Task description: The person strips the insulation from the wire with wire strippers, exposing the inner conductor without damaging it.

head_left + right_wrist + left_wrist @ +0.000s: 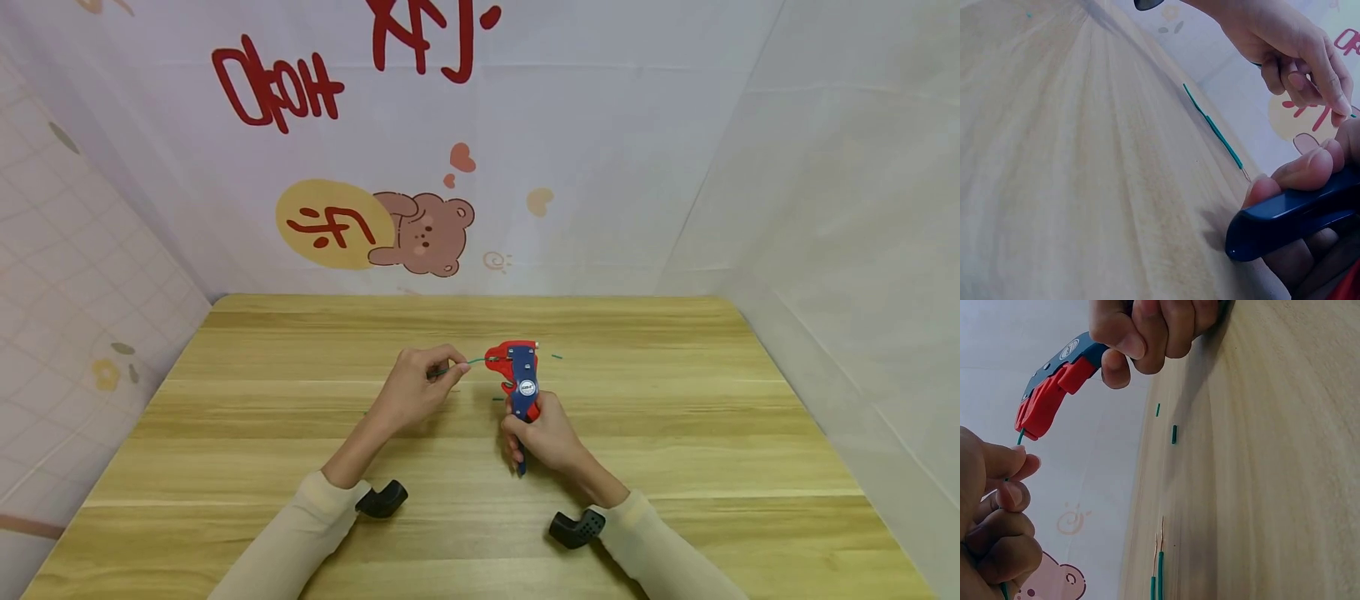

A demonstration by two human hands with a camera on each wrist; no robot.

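Observation:
My left hand [422, 385] pinches a thin green wire [476, 361] between thumb and index finger. From there the wire runs right into the red nose of a blue-and-red wire stripper [527, 367]. My right hand [553, 433] grips the stripper by its handles, nose pointing left above the table. The left wrist view shows the wire [1020, 436] entering the red jaws, its stripped end hidden or inside them. A blue handle [1285, 212] fills the lower right of the right wrist view, fingers wrapped around it.
Green wires [1160, 575] with bare copper ends lie on the wooden table [675, 417]. Short green insulation bits [557, 357] are scattered near the stripper. Black wrist-worn pieces [382, 500] sit at both cuffs. A printed white curtain [600, 150] stands behind the table.

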